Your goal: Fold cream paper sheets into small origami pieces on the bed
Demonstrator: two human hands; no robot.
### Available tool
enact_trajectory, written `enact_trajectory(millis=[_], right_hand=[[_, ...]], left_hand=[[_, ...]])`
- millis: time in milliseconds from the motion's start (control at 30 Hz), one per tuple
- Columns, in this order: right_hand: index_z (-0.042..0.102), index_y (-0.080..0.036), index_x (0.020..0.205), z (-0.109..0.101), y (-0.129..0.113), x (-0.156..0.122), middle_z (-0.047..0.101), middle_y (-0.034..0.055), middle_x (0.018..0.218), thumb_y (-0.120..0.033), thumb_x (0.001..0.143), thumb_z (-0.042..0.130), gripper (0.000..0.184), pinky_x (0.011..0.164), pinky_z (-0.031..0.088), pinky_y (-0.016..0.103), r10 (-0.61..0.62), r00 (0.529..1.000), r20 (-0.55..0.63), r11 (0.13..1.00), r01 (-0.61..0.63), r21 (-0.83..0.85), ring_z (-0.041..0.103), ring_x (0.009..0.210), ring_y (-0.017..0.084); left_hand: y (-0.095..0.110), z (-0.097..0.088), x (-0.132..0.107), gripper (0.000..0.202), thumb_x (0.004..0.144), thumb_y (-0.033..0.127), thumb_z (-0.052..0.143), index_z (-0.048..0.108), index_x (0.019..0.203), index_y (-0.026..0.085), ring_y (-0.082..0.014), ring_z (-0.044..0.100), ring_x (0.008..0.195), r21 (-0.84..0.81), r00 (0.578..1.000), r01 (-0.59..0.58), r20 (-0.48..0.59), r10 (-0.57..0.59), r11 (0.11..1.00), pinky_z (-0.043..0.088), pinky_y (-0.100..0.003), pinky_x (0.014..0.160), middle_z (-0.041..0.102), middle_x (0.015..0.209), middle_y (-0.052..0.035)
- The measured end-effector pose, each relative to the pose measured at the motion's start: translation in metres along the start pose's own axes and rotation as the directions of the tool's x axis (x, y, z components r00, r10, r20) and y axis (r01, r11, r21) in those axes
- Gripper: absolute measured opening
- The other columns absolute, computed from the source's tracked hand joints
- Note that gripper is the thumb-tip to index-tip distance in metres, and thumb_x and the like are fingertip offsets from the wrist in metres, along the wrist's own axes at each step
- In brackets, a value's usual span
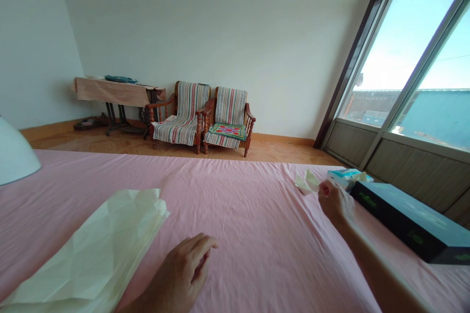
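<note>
My right hand [336, 200] reaches to the far right of the pink sheet. Its fingers are closed at the right corner of a small folded boat of pale yellow paper [307, 183]. My left hand [183, 270] hovers or rests low in the middle, which I cannot tell. Its fingers are loosely bent, with a gap to the thumb and nothing between them. To its left lies a stack of creased pale yellow paper sheets [91, 244], its lower end cut off by the frame.
A black box [414, 222] lies right of my right forearm, with a blue and white tissue box [343, 176] behind it. The pink sheet [242, 205] spreads beneath everything. A white rounded object [16, 156] stands at the left edge. Two wooden chairs [183, 112] stand beyond.
</note>
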State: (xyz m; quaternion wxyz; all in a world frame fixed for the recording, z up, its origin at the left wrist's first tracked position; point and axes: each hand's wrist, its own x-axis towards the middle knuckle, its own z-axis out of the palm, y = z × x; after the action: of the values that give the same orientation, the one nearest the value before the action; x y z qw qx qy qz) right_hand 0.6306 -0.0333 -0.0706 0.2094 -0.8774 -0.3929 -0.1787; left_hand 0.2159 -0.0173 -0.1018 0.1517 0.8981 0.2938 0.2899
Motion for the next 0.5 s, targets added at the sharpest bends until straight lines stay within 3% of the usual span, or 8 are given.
enact_trajectory(millis=[233, 500], right_hand=[[0.060, -0.017, 0.106, 0.008, 0.013, 0.012, 0.061, 0.0052, 0.106, -0.034, 0.093, 0.055, 0.022, 0.078, 0.049, 0.037, 0.092, 0.993, 0.074, 0.990, -0.083, -0.115, 0.060, 0.091, 0.019], [0.056, -0.018, 0.118, 0.031, 0.027, 0.027, 0.058, 0.0072, 0.118, -0.034, 0.093, 0.057, 0.031, 0.082, 0.052, 0.041, 0.156, 0.971, 0.183, 0.974, -0.120, -0.192, 0.061, 0.098, 0.021]], left_hand=[[-0.002, 0.002, -0.002, 0.034, 0.081, 0.001, 0.036, 0.057, 0.098, 0.022, -0.0161, 0.063, 0.078, -0.015, 1.000, 0.002, -0.019, -0.002, 1.000, 0.049, -0.023, 0.069, 0.064, 0.086, -0.0029], [-0.005, 0.002, -0.001, 0.032, 0.082, 0.002, 0.038, 0.057, 0.099, 0.022, -0.0161, 0.063, 0.078, -0.020, 1.000, 0.005, 0.004, -0.005, 1.000, 0.049, -0.023, 0.069, 0.064, 0.086, -0.0029]])
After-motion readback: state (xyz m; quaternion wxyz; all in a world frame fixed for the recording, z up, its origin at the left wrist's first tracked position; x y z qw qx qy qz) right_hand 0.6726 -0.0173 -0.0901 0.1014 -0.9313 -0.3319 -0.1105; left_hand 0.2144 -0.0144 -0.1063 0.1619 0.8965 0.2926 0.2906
